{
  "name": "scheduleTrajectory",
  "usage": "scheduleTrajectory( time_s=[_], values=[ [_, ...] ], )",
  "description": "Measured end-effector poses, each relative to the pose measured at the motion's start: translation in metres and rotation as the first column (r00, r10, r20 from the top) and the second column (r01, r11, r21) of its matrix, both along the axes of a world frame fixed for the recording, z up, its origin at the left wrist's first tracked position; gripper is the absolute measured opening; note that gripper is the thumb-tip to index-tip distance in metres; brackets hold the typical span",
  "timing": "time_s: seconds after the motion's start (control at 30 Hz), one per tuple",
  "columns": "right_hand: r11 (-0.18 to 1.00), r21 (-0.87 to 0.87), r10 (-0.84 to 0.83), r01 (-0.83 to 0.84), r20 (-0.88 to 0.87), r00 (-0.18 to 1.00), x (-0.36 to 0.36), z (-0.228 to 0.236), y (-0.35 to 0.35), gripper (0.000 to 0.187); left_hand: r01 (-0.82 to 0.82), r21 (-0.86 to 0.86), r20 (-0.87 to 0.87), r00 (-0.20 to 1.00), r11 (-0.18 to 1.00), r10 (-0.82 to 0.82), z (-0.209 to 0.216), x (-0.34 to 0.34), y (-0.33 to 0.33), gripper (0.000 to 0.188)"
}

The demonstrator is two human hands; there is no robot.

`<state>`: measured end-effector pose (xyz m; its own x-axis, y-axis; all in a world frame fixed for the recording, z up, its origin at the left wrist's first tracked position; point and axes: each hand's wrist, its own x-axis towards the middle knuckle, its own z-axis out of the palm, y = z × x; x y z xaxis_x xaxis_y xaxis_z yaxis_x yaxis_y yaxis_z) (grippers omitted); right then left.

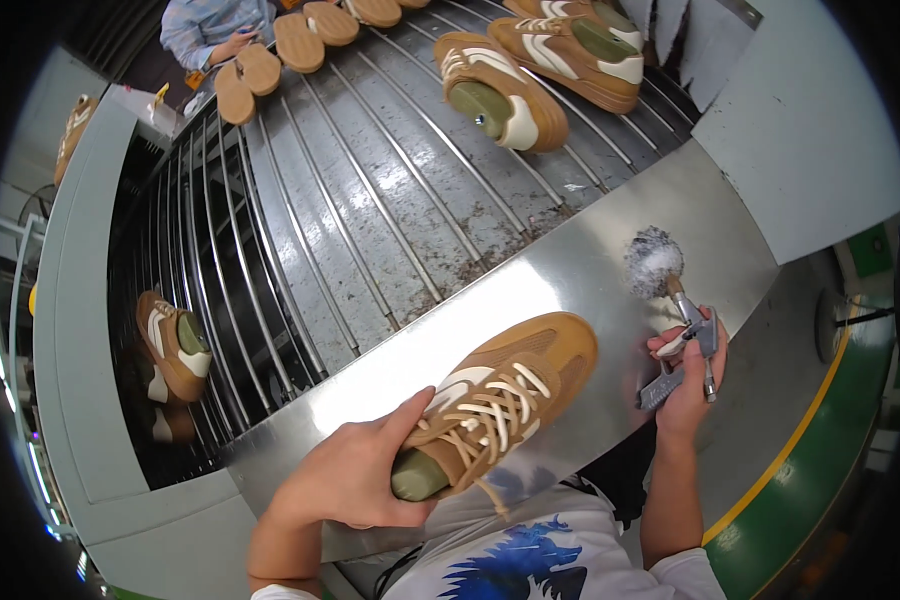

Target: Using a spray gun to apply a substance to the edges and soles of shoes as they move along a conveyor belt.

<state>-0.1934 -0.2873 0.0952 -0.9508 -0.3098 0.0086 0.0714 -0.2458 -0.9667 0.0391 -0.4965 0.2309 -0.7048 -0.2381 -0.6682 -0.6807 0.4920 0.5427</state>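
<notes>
My left hand (355,475) grips the heel end of a tan suede sneaker (505,395) with cream laces and stripes, mounted on a green last. The shoe rests on the shiny metal ledge (570,275) with its toe pointing away to the right. My right hand (685,375) holds a grey metal hand tool (685,350) tipped with a fuzzy white round brush head (654,262), raised just right of the shoe's toe and apart from it.
A conveyor of metal rods (370,200) runs beyond the ledge, carrying two more tan sneakers (500,90) and several loose soles (260,70). Another sneaker (175,345) lies on the lower level at left. A person in a blue shirt (210,25) works at the far end.
</notes>
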Motion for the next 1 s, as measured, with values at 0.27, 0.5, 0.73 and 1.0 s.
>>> scheduleTrajectory(
  time_s=[0.27, 0.5, 0.73, 1.0],
  values=[
    [0.947, -0.117, 0.310, -0.298, 0.102, 0.945, 0.006, 0.036, 0.007, 0.046, -0.486, 0.838, 0.057, 0.528, 0.247, 0.847, -0.037, 0.012, 0.062, 0.083],
    [0.763, -0.146, 0.645, -0.630, 0.106, 0.757, 0.008, 0.077, -0.025, 0.044, -0.491, 0.839, -0.015, 0.409, 0.234, 0.912, -0.058, -0.003, 0.098, 0.079],
    [0.749, 0.071, 0.632, -0.659, 0.223, 0.742, 0.017, 0.090, -0.031, 0.054, -0.482, 0.828, -0.017, 0.491, 0.288, 0.871, -0.061, 0.004, 0.093, 0.088],
    [0.734, 0.155, 0.625, -0.661, 0.226, 0.747, 0.020, 0.097, -0.030, 0.053, -0.466, 0.852, 0.027, 0.492, 0.237, 0.870, -0.057, 0.003, 0.092, 0.093]
  ],
)
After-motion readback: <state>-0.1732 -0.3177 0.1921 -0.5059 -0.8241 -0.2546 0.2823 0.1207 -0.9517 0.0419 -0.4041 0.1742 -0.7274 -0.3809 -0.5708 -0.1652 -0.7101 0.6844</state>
